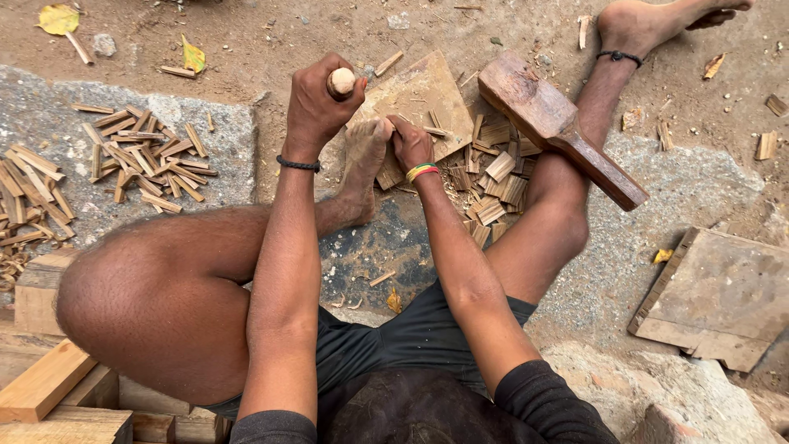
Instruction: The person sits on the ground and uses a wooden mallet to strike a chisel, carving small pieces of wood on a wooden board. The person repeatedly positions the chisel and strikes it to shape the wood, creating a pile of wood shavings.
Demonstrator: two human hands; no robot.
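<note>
Black sleeves and shorts, black wristband (297, 164), striped wristband (422, 172), black anklet (619, 57).

You've got a heavy wooden mallet (559, 123) lying across the right leg, head toward the dirt. Pile of split wood sticks (144, 160) on the grey stone slab (238, 144) at left, more sticks (29, 197) at the far left edge. Flat wooden board (715, 300) at right. Stacked timber blocks (49, 386) bottom left. Yellow leaf (57, 18) top left on the dirt.
</note>
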